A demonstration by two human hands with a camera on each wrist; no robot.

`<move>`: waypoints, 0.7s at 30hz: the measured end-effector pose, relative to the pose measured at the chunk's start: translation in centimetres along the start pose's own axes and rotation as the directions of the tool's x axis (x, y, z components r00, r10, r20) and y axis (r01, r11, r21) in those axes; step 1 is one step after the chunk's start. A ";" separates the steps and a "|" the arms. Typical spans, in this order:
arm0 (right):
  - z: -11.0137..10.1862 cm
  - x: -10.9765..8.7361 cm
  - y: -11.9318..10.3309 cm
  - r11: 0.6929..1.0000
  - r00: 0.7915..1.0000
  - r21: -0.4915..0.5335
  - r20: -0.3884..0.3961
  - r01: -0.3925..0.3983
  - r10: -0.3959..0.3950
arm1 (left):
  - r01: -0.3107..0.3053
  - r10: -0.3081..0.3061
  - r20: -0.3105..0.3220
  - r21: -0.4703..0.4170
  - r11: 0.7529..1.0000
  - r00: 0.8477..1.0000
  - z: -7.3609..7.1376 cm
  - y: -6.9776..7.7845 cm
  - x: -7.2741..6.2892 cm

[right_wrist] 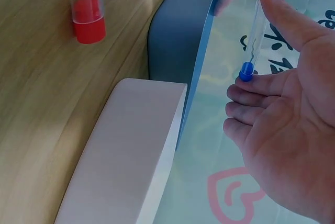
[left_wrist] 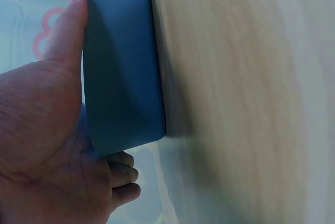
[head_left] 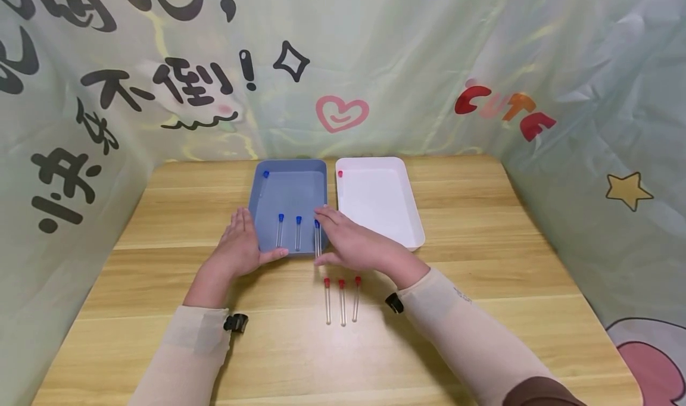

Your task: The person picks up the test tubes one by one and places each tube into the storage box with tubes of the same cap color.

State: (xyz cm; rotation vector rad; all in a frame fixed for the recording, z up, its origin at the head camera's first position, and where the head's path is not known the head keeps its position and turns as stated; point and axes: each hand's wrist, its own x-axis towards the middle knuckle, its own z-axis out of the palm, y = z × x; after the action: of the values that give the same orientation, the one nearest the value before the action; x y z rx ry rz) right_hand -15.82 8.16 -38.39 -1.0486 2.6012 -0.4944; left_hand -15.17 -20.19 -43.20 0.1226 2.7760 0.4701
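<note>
My right hand (head_left: 356, 245) holds a clear tube with a blue cap (right_wrist: 247, 71) between thumb and fingers, over the right front part of the blue tray (head_left: 292, 189). Two more blue-capped tubes (head_left: 280, 232) lie side by side in that tray. At the tray's front left corner, my left hand (head_left: 239, 248) rests with fingers straight along the side and thumb along the front rim. In the left wrist view, the thumb (left_wrist: 68, 33) lies against the tray's edge. Three red-capped tubes (head_left: 342, 302) lie on the table below the right hand.
Beside the blue tray stands a white tray (head_left: 375, 200), with a small red piece (head_left: 340, 174) in its far left corner. A small blue piece (head_left: 265, 174) sits in the blue tray's far left corner. Printed cloth (head_left: 407, 66) encloses the wooden table (head_left: 482, 263).
</note>
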 end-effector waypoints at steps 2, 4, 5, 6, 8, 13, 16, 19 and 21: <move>0.0 0.2 0.1 1.000 1.000 0.000 0.002 -0.005 0.005 | 0.000 0.000 0.000 -0.001 1.000 1.000 0.0 0.0 0.0; 0.1 0.4 0.2 1.000 1.000 0.005 0.006 -0.013 0.013 | 0.002 -0.002 0.000 -0.001 1.000 1.000 0.1 0.0 0.0; 0.1 0.4 0.2 1.000 1.000 0.007 0.007 -0.016 0.016 | 0.002 -0.002 0.000 -0.001 1.000 1.000 0.0 0.0 0.0; 0.1 0.5 0.2 1.000 1.000 0.009 0.010 -0.020 0.020 | 0.002 -0.002 0.000 -0.003 1.000 1.000 0.0 0.1 0.0; 0.1 0.7 0.3 1.000 1.000 0.015 0.012 -0.024 0.023 | 0.003 -0.003 0.003 -0.006 1.000 1.000 0.0 0.1 -0.1; 0.1 1.3 0.4 1.000 0.999 0.012 0.015 -0.029 0.029 | 0.006 -0.006 0.009 -0.014 1.000 1.000 0.2 0.0 0.0; 0.0 1.9 0.4 1.000 0.999 -0.004 0.020 -0.030 0.030 | 0.000 0.000 0.003 -0.005 1.000 1.000 0.3 -0.1 0.0; -0.2 2.6 0.6 0.999 0.999 -0.022 0.024 -0.031 0.032 | -0.008 0.008 -0.004 0.010 1.000 1.000 0.2 -0.1 0.1; -0.3 3.1 0.7 0.999 0.999 -0.033 0.029 -0.031 0.032 | -0.013 0.013 -0.007 0.017 1.000 1.000 0.2 -0.1 0.1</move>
State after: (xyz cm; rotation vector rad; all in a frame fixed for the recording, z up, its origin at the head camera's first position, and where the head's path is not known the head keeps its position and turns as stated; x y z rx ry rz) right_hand -18.51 6.48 -38.82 -1.0151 2.6040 -0.4274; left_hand -15.17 -20.22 -43.39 0.1429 2.7879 0.4515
